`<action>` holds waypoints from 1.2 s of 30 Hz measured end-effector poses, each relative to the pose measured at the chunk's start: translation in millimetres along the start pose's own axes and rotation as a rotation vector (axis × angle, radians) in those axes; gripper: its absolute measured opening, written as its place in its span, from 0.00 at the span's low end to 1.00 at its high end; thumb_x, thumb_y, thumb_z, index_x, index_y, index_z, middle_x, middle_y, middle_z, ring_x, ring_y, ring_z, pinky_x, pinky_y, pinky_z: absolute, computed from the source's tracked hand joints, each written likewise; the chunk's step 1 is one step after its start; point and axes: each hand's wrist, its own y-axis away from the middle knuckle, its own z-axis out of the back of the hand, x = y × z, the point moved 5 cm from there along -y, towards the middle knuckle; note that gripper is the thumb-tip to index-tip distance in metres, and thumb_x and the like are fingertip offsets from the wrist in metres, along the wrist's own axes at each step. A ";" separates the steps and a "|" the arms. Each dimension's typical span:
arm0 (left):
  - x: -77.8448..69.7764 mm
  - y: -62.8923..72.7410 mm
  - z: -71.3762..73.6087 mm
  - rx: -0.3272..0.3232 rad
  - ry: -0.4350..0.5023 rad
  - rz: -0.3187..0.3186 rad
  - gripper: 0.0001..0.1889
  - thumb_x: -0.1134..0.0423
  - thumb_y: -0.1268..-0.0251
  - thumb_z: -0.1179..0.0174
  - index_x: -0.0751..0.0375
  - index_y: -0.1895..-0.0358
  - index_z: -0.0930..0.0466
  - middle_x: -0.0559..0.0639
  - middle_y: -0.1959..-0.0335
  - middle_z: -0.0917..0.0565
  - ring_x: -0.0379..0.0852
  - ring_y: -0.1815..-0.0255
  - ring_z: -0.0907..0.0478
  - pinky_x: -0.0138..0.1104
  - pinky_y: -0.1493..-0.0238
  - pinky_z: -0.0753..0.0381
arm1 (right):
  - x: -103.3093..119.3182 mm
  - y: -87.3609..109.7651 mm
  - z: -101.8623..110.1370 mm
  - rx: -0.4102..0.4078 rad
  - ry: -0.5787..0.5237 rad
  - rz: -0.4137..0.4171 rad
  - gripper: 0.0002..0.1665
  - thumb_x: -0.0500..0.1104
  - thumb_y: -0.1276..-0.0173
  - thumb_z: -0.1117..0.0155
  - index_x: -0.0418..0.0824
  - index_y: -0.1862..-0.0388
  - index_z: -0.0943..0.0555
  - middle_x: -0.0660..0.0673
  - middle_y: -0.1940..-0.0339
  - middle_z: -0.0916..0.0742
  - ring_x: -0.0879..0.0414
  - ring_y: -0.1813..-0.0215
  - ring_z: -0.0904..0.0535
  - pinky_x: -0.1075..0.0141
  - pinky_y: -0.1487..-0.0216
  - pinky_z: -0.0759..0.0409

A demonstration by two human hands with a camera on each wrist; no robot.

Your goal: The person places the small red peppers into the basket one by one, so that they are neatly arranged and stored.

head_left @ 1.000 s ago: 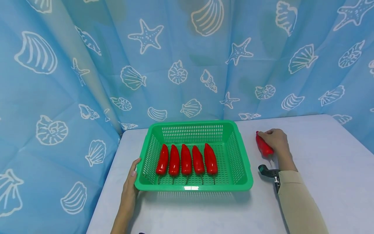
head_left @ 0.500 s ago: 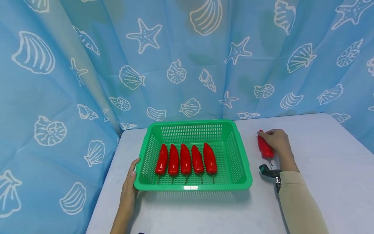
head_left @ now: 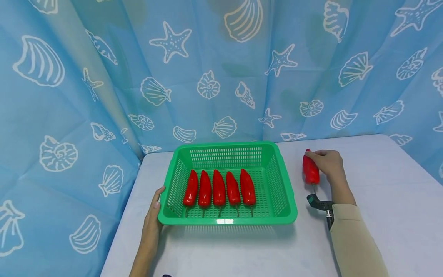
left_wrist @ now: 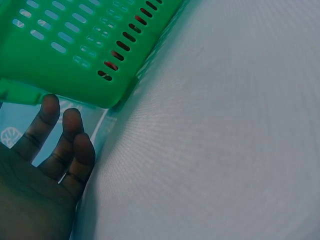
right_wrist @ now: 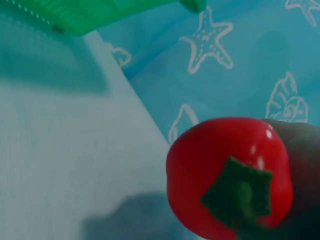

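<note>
My right hand (head_left: 328, 163) pinches a red pepper (head_left: 310, 169) near its tip, to the right of the basket. The pepper's green cap and stem (right_wrist: 237, 192) face the right wrist camera, and it appears held up from the cloth. Several more red peppers (head_left: 219, 188) lie side by side in the green basket (head_left: 225, 222), stems toward the near side. My left hand (head_left: 151, 219) rests against the basket's left side. In the left wrist view its fingers (left_wrist: 73, 122) are loosely bent, with a fingertip at the rim.
A white cloth (head_left: 225, 254) covers the table. Blue curtains (head_left: 207, 57) with shell and starfish prints hang behind and to the left. A black wrist camera mount (head_left: 320, 204) sits beside the right wrist. A small dark object (head_left: 167, 275) shows at the bottom edge.
My right hand has moved slightly up, and the pepper in it has turned from slanted to nearly straight, stem toward the near side. The left hand and basket look unchanged.
</note>
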 end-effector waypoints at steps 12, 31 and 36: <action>-0.7 0.4 0.0 0.017 0.018 -0.015 0.30 0.38 0.20 0.71 0.40 0.21 0.46 0.49 0.21 0.48 0.57 0.25 0.45 0.60 0.33 0.43 | 20.8 23.1 4.7 -0.020 -0.104 0.064 0.46 0.60 0.32 0.35 0.31 0.27 0.33 0.28 0.32 0.29 0.31 0.33 0.35 0.41 0.42 0.24; -1.7 0.2 0.3 0.009 -0.001 0.015 0.32 0.34 0.22 0.70 0.38 0.21 0.46 0.49 0.20 0.49 0.59 0.24 0.45 0.63 0.33 0.42 | 49.1 53.3 10.7 -0.075 -0.255 0.131 0.42 0.62 0.34 0.32 0.37 0.30 0.27 0.34 0.33 0.26 0.38 0.32 0.35 0.48 0.45 0.22; -0.3 -0.1 0.0 0.008 -0.007 0.026 0.32 0.33 0.22 0.70 0.37 0.21 0.46 0.50 0.20 0.49 0.61 0.25 0.45 0.63 0.34 0.41 | 59.1 63.0 9.8 -0.062 -0.257 0.134 0.43 0.62 0.36 0.30 0.38 0.30 0.27 0.36 0.33 0.26 0.39 0.33 0.33 0.55 0.49 0.21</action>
